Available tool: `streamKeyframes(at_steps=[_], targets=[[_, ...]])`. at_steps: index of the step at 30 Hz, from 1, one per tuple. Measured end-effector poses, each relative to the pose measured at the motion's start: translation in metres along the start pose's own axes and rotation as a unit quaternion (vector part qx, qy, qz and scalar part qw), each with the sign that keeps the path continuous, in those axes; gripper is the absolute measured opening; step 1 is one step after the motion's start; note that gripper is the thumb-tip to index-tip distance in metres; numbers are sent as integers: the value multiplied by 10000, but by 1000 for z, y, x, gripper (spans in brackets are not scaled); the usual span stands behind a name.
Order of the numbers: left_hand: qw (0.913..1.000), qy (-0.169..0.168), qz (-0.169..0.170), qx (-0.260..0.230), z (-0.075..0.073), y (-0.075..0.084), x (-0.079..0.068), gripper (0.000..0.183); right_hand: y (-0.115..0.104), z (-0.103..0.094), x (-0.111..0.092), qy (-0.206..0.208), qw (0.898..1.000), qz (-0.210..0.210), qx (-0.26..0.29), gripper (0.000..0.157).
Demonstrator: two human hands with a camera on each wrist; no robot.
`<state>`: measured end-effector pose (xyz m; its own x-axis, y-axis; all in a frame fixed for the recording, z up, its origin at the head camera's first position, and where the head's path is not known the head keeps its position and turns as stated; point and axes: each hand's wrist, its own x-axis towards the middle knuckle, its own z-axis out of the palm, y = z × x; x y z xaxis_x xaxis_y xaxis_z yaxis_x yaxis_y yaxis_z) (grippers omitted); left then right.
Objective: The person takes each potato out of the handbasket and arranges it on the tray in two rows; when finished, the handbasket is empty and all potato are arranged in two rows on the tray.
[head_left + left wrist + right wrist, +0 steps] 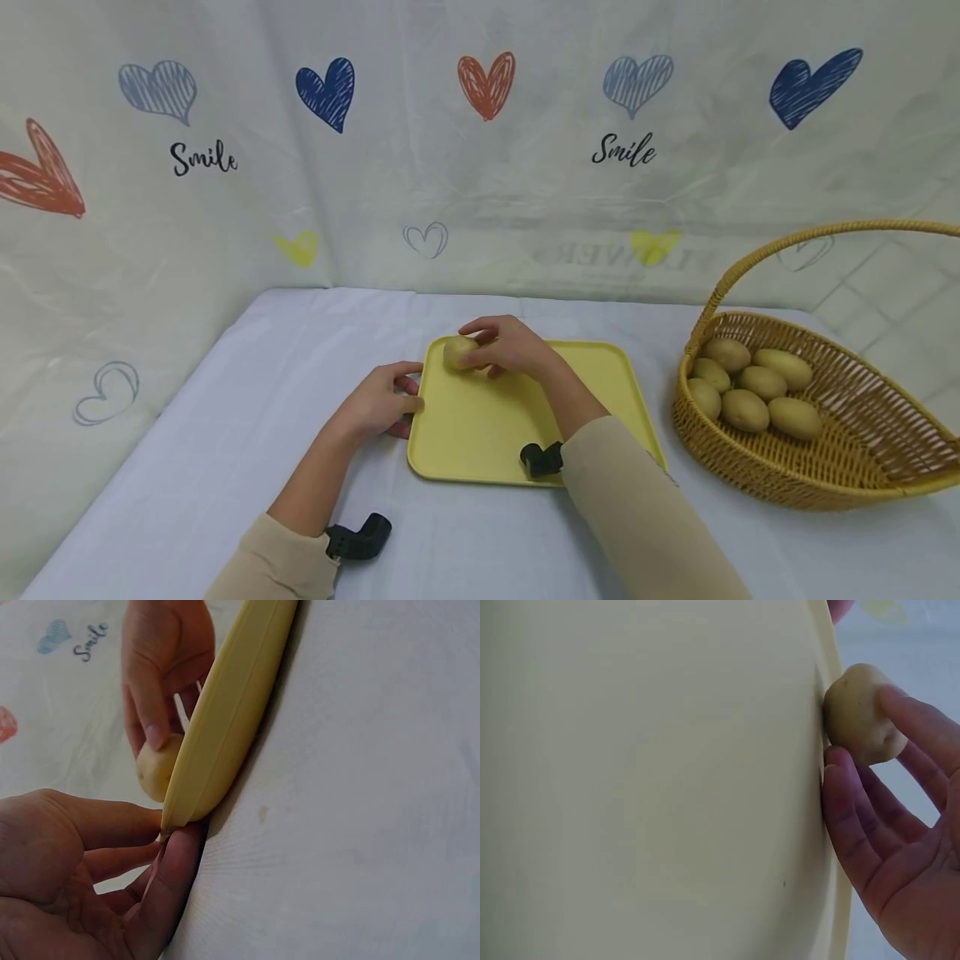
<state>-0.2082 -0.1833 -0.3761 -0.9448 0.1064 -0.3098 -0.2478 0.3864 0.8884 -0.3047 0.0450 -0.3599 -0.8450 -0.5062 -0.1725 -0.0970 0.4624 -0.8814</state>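
A white backdrop (517, 179) printed with hearts and the word "Smile" stands behind the desk (465, 550), which is draped in a pale cloth. A shallow yellow tray (472, 433) lies on the desk before you, its long sides running across your view. Your left hand (378, 402) is at the tray's left edge, the thumb and fingers closed to a thin gap and pinching the rim; such a hold probably serves to stop the tray from sliding while the other side works.

Your right hand (512, 344) reaches across the tray to its far left corner. There it holds a single potato (456, 353), the thumb on one side and fingers on the other, parted only by the potato's width. A light pinch of this kind seems suited to a small, rounded object, which might otherwise roll. The potato sits close against the raised rim; whether its weight rests on the tray or in your fingers cannot be told.

To the right, apart from the tray, stands a wicker basket (870, 392) with a tall arched handle. More potatoes (745, 411) are heaped at its left end, conveniently within reach of your right side.
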Motion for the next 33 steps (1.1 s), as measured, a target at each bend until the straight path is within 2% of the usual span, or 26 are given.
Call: streamKeyframes(at_steps=[10, 21, 33], targets=[[10000, 14, 2, 80, 1, 0, 2, 62, 1, -10, -7, 81, 9997, -157, -150, 57], [9999, 42, 15, 121, 1, 0, 3, 62, -2, -21, -18, 125, 9991, -205, -342, 56], [9996, 67, 1, 282, 2, -1, 1, 62, -9, -33, -36, 87, 9988, -446, -166, 46]])
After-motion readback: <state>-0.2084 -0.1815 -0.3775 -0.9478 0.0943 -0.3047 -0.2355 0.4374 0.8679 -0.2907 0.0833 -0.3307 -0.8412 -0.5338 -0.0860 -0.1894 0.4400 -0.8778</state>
